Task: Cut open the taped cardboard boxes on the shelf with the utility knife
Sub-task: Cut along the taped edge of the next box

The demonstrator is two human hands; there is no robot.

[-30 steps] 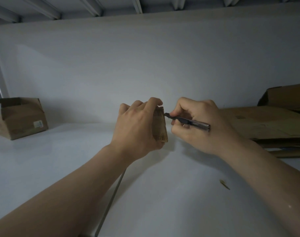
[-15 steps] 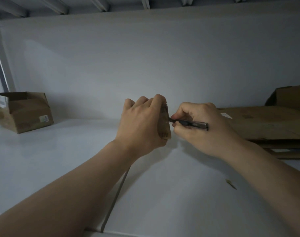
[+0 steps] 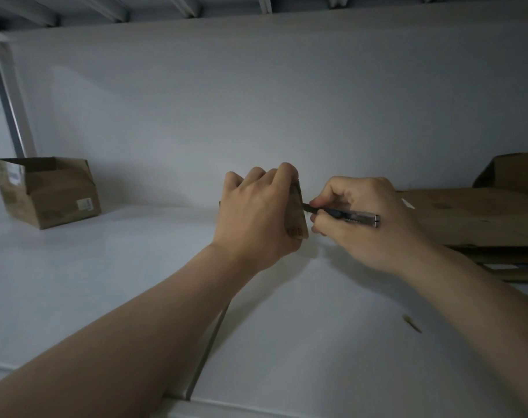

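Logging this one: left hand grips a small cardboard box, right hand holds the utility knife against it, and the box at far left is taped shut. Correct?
No. The head view shows the far-left box open at the top. The rest holds: left hand grips the small box, right hand holds the utility knife against it.

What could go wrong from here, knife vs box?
1. The utility knife in the right hand meets the small box right beside the left hand, whose fingers grip it; a slip could cut them.
2. Only that hand steadies the box; blade pressure may twist it.
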